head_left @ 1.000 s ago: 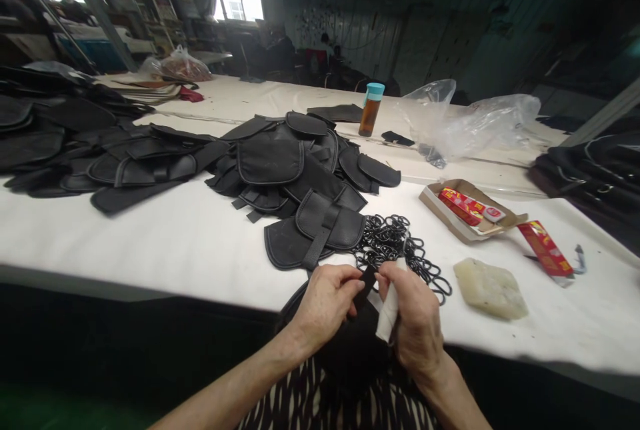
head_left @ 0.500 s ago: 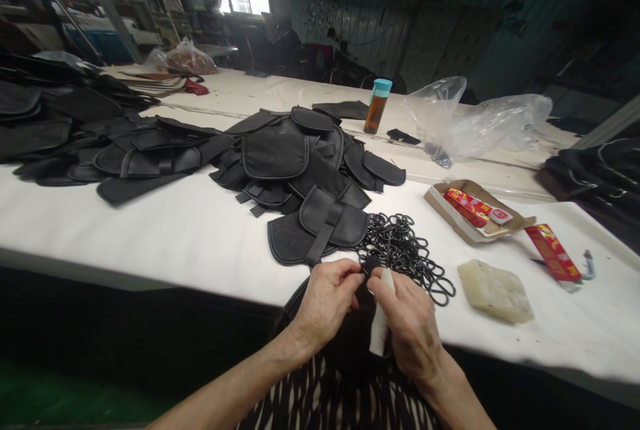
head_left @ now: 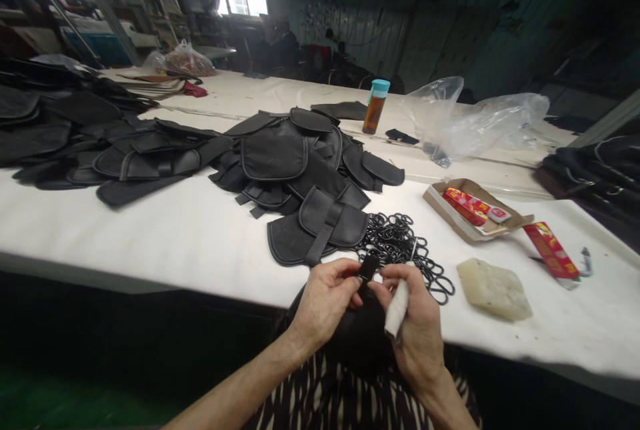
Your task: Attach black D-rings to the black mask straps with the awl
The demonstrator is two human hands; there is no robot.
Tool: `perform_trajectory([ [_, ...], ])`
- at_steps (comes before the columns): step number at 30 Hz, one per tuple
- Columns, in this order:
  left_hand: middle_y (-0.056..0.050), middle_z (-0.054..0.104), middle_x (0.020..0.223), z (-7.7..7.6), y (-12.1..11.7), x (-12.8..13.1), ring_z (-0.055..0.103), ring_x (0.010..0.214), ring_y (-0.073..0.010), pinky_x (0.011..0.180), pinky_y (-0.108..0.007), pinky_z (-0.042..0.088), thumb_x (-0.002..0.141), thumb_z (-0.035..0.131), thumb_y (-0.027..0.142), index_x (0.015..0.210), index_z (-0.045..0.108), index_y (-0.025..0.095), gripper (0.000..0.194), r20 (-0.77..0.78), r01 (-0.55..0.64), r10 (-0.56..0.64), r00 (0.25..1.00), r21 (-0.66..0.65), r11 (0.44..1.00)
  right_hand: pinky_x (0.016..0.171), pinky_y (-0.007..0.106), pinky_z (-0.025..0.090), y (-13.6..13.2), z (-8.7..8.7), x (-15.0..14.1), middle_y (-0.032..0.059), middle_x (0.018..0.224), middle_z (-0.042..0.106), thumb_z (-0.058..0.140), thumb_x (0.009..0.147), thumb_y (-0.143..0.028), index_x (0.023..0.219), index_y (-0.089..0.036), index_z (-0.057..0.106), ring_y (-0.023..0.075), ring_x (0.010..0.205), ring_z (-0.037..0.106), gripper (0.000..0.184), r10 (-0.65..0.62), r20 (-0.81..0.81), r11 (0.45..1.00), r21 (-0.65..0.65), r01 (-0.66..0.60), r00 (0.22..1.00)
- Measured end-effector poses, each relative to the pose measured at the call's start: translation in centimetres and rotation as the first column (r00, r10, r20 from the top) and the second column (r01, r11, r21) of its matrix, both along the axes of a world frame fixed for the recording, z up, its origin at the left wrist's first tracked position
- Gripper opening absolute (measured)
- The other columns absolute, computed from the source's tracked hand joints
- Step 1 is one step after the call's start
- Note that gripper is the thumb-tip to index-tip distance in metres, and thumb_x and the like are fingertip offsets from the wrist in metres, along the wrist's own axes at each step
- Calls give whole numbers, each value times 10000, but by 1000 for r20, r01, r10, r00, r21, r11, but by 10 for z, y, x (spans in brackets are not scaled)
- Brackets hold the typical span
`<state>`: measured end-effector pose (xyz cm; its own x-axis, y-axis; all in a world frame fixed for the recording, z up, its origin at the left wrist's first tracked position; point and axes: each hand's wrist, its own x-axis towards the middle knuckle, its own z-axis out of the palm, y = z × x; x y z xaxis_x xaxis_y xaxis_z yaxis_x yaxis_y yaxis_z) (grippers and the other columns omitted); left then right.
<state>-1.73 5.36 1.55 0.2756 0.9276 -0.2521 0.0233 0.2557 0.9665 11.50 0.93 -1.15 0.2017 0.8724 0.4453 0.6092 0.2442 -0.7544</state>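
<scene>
My left hand [head_left: 327,297] pinches a short black strap [head_left: 369,269] at the table's front edge. The strap belongs to a black fabric piece [head_left: 363,333] lying over my lap, its lower part in shadow. My right hand [head_left: 413,317] has thumb and forefinger at the other side of the strap. Tucked in that hand is an awl [head_left: 397,310] with a white-wrapped handle, its thin metal tip pointing up and away. Just beyond the fingers lies a heap of black oval rings [head_left: 395,240]. A black flap piece with a strap [head_left: 333,217] rests left of the rings.
Piles of black flap pieces [head_left: 275,157] spread leftward over the white table [head_left: 220,237]. To the right are a yellowish block [head_left: 495,289], a cardboard tray [head_left: 453,220] and a red box [head_left: 553,250]. Farther back stand a bottle [head_left: 375,110] and clear plastic bags [head_left: 495,127].
My right hand has shifted slightly right, and the awl has swung away from the strap, tilting right. More of the strap end now shows above my fingers. My left hand has barely moved.
</scene>
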Motion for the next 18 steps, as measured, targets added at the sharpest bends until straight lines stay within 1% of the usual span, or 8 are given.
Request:
perform_trajectory([
  [3,24,588,579,0,-3,1,543,515,-105,567,-228,453,716,552,176,855,644,133,172,-14,-12,13,1000,45,999,581,240,468,3,9,-1,-22,749,576,560,839,-257,934,-214,484,135,633,574,129,8,-213,984,-172,-46,977],
  [6,26,589,587,0,-5,2,546,506,-106,558,-229,453,719,557,189,861,633,138,169,-41,-45,47,998,50,998,597,241,450,5,15,-1,-29,746,555,574,821,-263,864,-214,477,132,642,543,116,18,-232,981,-182,-62,973],
  [11,4,602,681,0,-8,2,566,540,-111,588,-241,473,736,551,191,925,611,139,204,-56,-46,51,997,88,995,580,229,425,6,16,-3,-39,737,529,573,812,-242,849,-217,486,124,631,518,98,11,-192,990,-137,-38,981],
  [13,-20,614,820,3,-11,-2,566,567,-103,588,-237,479,744,562,206,950,601,158,215,-56,-56,65,996,145,988,583,227,433,8,17,-2,-39,734,532,584,805,-246,831,-217,482,123,630,523,108,-1,-199,995,-98,-19,980],
  [15,-19,596,893,9,-17,-7,545,587,-87,569,-212,460,745,589,233,910,599,182,172,-88,-107,131,987,238,965,582,226,439,11,21,0,-35,736,542,594,801,-249,825,-217,480,122,628,530,120,-17,-190,999,-46,8,982],
  [16,-4,586,842,11,-20,-11,521,567,-77,535,-195,436,749,601,257,859,594,188,131,-105,-123,154,983,257,959,581,226,440,12,23,1,-32,741,549,597,801,-246,829,-217,481,123,631,534,122,-22,-177,1000,-20,19,984],
  [17,14,567,745,14,-22,-14,485,517,-67,481,-181,400,758,604,297,794,578,186,119,-110,-111,139,984,226,968,581,226,442,13,25,2,-28,747,555,598,802,-240,833,-218,483,125,638,540,121,-23,-160,1000,6,24,987],
  [18,29,537,641,15,-23,-17,443,455,-60,426,-175,358,771,593,352,730,554,181,180,-90,-62,74,993,131,989,583,227,443,14,26,3,-24,756,561,599,802,-231,838,-219,485,127,651,547,120,-23,-143,999,35,28,990],
])
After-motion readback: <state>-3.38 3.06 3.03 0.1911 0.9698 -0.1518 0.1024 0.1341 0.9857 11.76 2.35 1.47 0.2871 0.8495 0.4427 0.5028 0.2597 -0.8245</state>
